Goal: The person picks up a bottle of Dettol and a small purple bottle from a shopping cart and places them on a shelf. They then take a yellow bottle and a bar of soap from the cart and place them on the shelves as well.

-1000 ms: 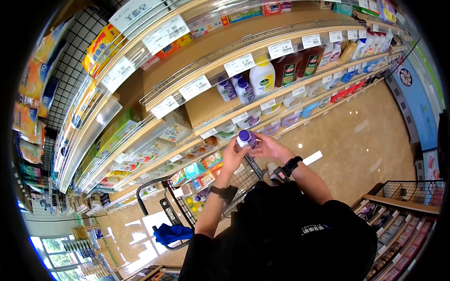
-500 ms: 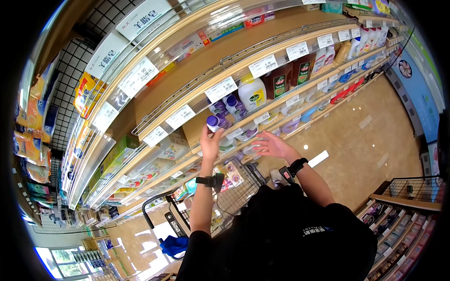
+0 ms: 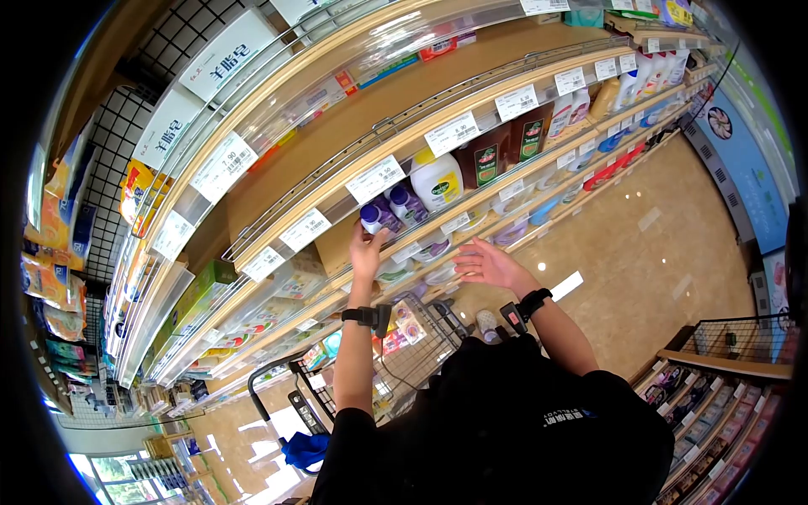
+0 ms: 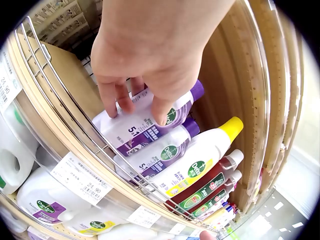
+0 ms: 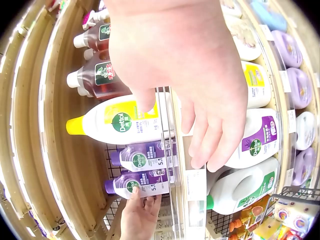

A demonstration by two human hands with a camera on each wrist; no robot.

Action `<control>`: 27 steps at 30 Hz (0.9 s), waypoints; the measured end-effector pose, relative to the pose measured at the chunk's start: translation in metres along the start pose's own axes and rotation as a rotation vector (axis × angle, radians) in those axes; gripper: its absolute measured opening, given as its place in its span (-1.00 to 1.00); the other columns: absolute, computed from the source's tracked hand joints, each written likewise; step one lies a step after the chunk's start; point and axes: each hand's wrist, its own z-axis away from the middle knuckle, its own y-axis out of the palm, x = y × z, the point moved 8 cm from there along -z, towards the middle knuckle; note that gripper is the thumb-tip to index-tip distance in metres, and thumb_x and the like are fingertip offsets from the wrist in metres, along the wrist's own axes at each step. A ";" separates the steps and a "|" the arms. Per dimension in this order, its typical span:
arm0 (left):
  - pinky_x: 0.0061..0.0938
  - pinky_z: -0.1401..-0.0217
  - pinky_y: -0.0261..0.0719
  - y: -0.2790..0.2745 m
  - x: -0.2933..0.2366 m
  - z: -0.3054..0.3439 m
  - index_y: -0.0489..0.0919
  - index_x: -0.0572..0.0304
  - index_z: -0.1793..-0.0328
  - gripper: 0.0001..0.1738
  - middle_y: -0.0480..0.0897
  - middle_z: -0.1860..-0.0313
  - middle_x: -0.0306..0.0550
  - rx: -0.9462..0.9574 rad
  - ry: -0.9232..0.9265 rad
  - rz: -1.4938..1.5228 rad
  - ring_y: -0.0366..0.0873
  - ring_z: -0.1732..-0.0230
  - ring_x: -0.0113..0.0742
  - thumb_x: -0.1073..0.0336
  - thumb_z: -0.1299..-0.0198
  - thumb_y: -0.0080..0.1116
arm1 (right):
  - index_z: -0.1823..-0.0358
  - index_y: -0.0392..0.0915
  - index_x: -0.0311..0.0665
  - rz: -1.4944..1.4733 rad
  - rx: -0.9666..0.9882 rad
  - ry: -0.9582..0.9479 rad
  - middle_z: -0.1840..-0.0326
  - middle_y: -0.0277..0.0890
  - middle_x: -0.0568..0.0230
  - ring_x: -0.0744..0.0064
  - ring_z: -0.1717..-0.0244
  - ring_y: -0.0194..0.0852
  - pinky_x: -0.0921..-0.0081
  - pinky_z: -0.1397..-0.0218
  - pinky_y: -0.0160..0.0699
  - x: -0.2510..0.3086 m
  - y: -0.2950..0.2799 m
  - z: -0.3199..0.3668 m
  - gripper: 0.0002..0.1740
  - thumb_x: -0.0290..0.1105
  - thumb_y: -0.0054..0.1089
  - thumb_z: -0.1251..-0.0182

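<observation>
My left hand (image 3: 366, 255) grips a white and purple Dettol bottle (image 4: 132, 125) with a purple cap, thumb on one side and fingers on the other. The bottle stands behind the shelf's wire rail, at the left end of a row. Right beside it is a matching purple-capped bottle (image 4: 161, 154), then a larger white Dettol bottle (image 4: 197, 162) with a yellow cap. My right hand (image 3: 497, 266) hovers in front of the lower shelf, fingers extended and holding nothing; in the right wrist view it overlaps the shelf edge.
Brown bottles (image 3: 486, 160) continue the row to the right. A wire rail (image 4: 82, 117) and price tags (image 3: 375, 178) run along the shelf front. Below are bigger Dettol jugs (image 5: 255, 137). A shopping cart (image 3: 433, 341) with goods stands by my left arm, a blue cloth (image 3: 305, 450) on its handle.
The purple-capped bottle was between both hands; the left hand has carried it up and left onto the shelf beside its match. The right hand has come off it.
</observation>
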 end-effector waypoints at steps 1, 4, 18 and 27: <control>-0.52 0.21 0.47 0.002 0.000 -0.001 0.46 0.32 -0.15 -0.46 0.62 0.23 -0.17 0.004 -0.007 0.009 0.44 0.35 -0.46 0.36 -0.01 0.33 | -0.14 0.35 -0.20 0.005 -0.006 0.000 -0.18 0.41 0.07 0.14 -0.19 0.40 0.14 -0.21 0.43 0.002 -0.001 0.001 -0.40 0.15 -0.03 -0.35; -0.54 0.22 0.46 0.003 0.012 -0.005 0.46 0.31 -0.16 -0.46 0.62 0.22 -0.17 0.028 -0.013 -0.009 0.44 0.34 -0.46 0.37 -0.01 0.32 | -0.13 0.36 -0.20 0.013 -0.017 -0.001 -0.18 0.41 0.08 0.15 -0.19 0.40 0.14 -0.21 0.42 0.005 -0.002 0.005 -0.41 0.15 -0.04 -0.35; -0.57 0.19 0.47 0.004 0.048 -0.013 0.36 0.30 -0.30 -0.37 0.60 0.04 -0.15 0.168 -0.085 0.069 0.49 0.28 -0.47 0.33 -0.08 0.30 | -0.14 0.36 -0.22 -0.004 -0.029 0.028 -0.19 0.40 0.07 0.13 -0.18 0.39 0.11 -0.22 0.42 0.002 -0.010 0.011 -0.39 0.15 0.02 -0.32; -0.45 0.19 0.56 -0.003 0.032 -0.012 0.45 0.34 -0.21 -0.43 0.66 0.11 -0.01 0.145 -0.070 -0.148 0.64 0.28 -0.31 0.23 -0.09 0.28 | -0.13 0.37 -0.22 -0.005 -0.041 0.028 -0.19 0.40 0.09 0.14 -0.16 0.41 0.11 -0.19 0.45 -0.001 -0.019 0.013 -0.40 0.14 0.02 -0.33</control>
